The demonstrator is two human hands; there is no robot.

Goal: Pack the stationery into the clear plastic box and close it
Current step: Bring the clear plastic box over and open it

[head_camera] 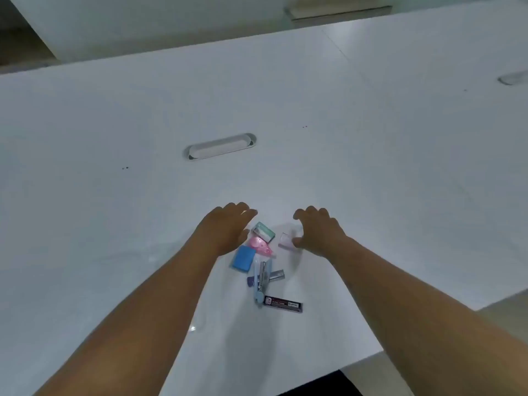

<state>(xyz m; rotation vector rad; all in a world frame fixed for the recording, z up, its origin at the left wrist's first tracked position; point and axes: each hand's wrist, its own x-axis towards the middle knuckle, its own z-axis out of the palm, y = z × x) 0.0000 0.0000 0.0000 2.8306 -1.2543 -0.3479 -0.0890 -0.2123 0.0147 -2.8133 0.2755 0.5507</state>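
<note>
**Two hands over a loose cluster of stationery; clear box not made out**

Seven small items lie on the white table (371,138), grouped near its near edge, between the two forearms.

Item count and orientation:
- One mint-green eraser-like block (264,231), long axis running diagonally, far-left to near-right.
- One pink correction-tape dispenser (260,245), tapered end pointing toward the near-right.
- One blue block (243,258), lying flat, just left of the dispenser.
- One light-blue stapler (261,281), long axis running roughly far to near, its rounded end toward the near edge.
- One grey staple box (277,275), just right of the stapler.
- One black lead case (283,303), long axis running left to right, tilted slightly, nearest the near edge.
- One small clear piece (287,240), pale violet in tint; its exact kind cannot be told.

Hand state:
- Left hand (225,227): fingers curled and spread, palm down, at the far-left side of the cluster. It grips nothing visible.
- Right hand (317,230): fingers curled and spread, palm down, thumb touching or just beside the clear piece. Whether it has hold of that piece cannot be told.

One oval cable slot (220,145) sits in the table, well beyond the hands.
</note>
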